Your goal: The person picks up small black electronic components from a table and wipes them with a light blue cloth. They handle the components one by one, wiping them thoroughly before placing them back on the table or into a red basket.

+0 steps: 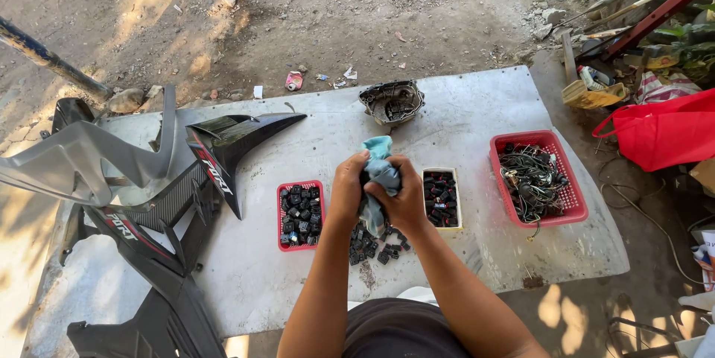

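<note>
Above the loose black parts point(376, 245), a blue rag point(380, 172) is gripped by both hands point(348, 188) point(406, 198), pressed together; wiping step, firm rubbing judged next.

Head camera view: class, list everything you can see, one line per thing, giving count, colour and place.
Worn grey metal sheet table: one, centre.
Small red plastic basket of black block parts: one, left of the hands.
Pale tray of black parts: one, right of the hands.
Large red basket of tangled wires: one, right.
Loose black parts: several, under the hands.
Grey metal engine cover: one, far edge.
Black and grey motorcycle panels: several, left.
Red bag: one, right.
Blue-grey cloth: one, in both hands.
Left hand, right hand: gripping the cloth.
</note>
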